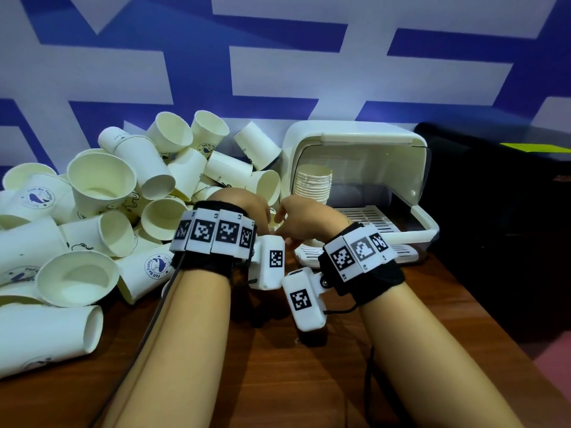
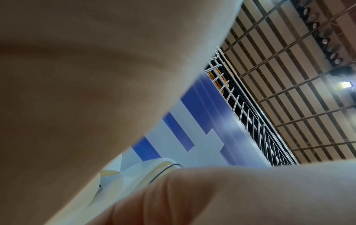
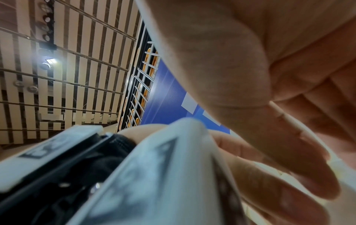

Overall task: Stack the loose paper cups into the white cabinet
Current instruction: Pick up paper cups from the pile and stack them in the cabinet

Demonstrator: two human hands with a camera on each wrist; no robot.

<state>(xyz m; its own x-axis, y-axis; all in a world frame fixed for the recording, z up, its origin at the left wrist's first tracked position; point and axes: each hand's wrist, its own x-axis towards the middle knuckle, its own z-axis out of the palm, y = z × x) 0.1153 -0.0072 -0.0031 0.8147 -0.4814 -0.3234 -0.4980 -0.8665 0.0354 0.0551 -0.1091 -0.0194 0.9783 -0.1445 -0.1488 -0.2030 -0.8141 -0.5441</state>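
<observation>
A big pile of loose white paper cups [image 1: 123, 196] covers the left of the wooden table [image 1: 293, 381]. The white cabinet [image 1: 355, 140] stands at the back right with its lid raised, and a nested stack of cups [image 1: 313, 183] sits inside on the left. My left hand [image 1: 265, 220] and right hand [image 1: 282, 225] meet just in front of the cabinet. Between them they hold a paper cup [image 1: 274, 222], mostly hidden by the hands. In the right wrist view the cup rim [image 3: 285, 117] is pinched between my fingers [image 3: 279, 152].
The cabinet's slatted floor [image 1: 370, 217] lies bare to the right of the stack. A black object [image 1: 494, 211] borders the cabinet on the right. A blue and white wall [image 1: 278, 72] runs behind everything. Bare wood shows near the front edge.
</observation>
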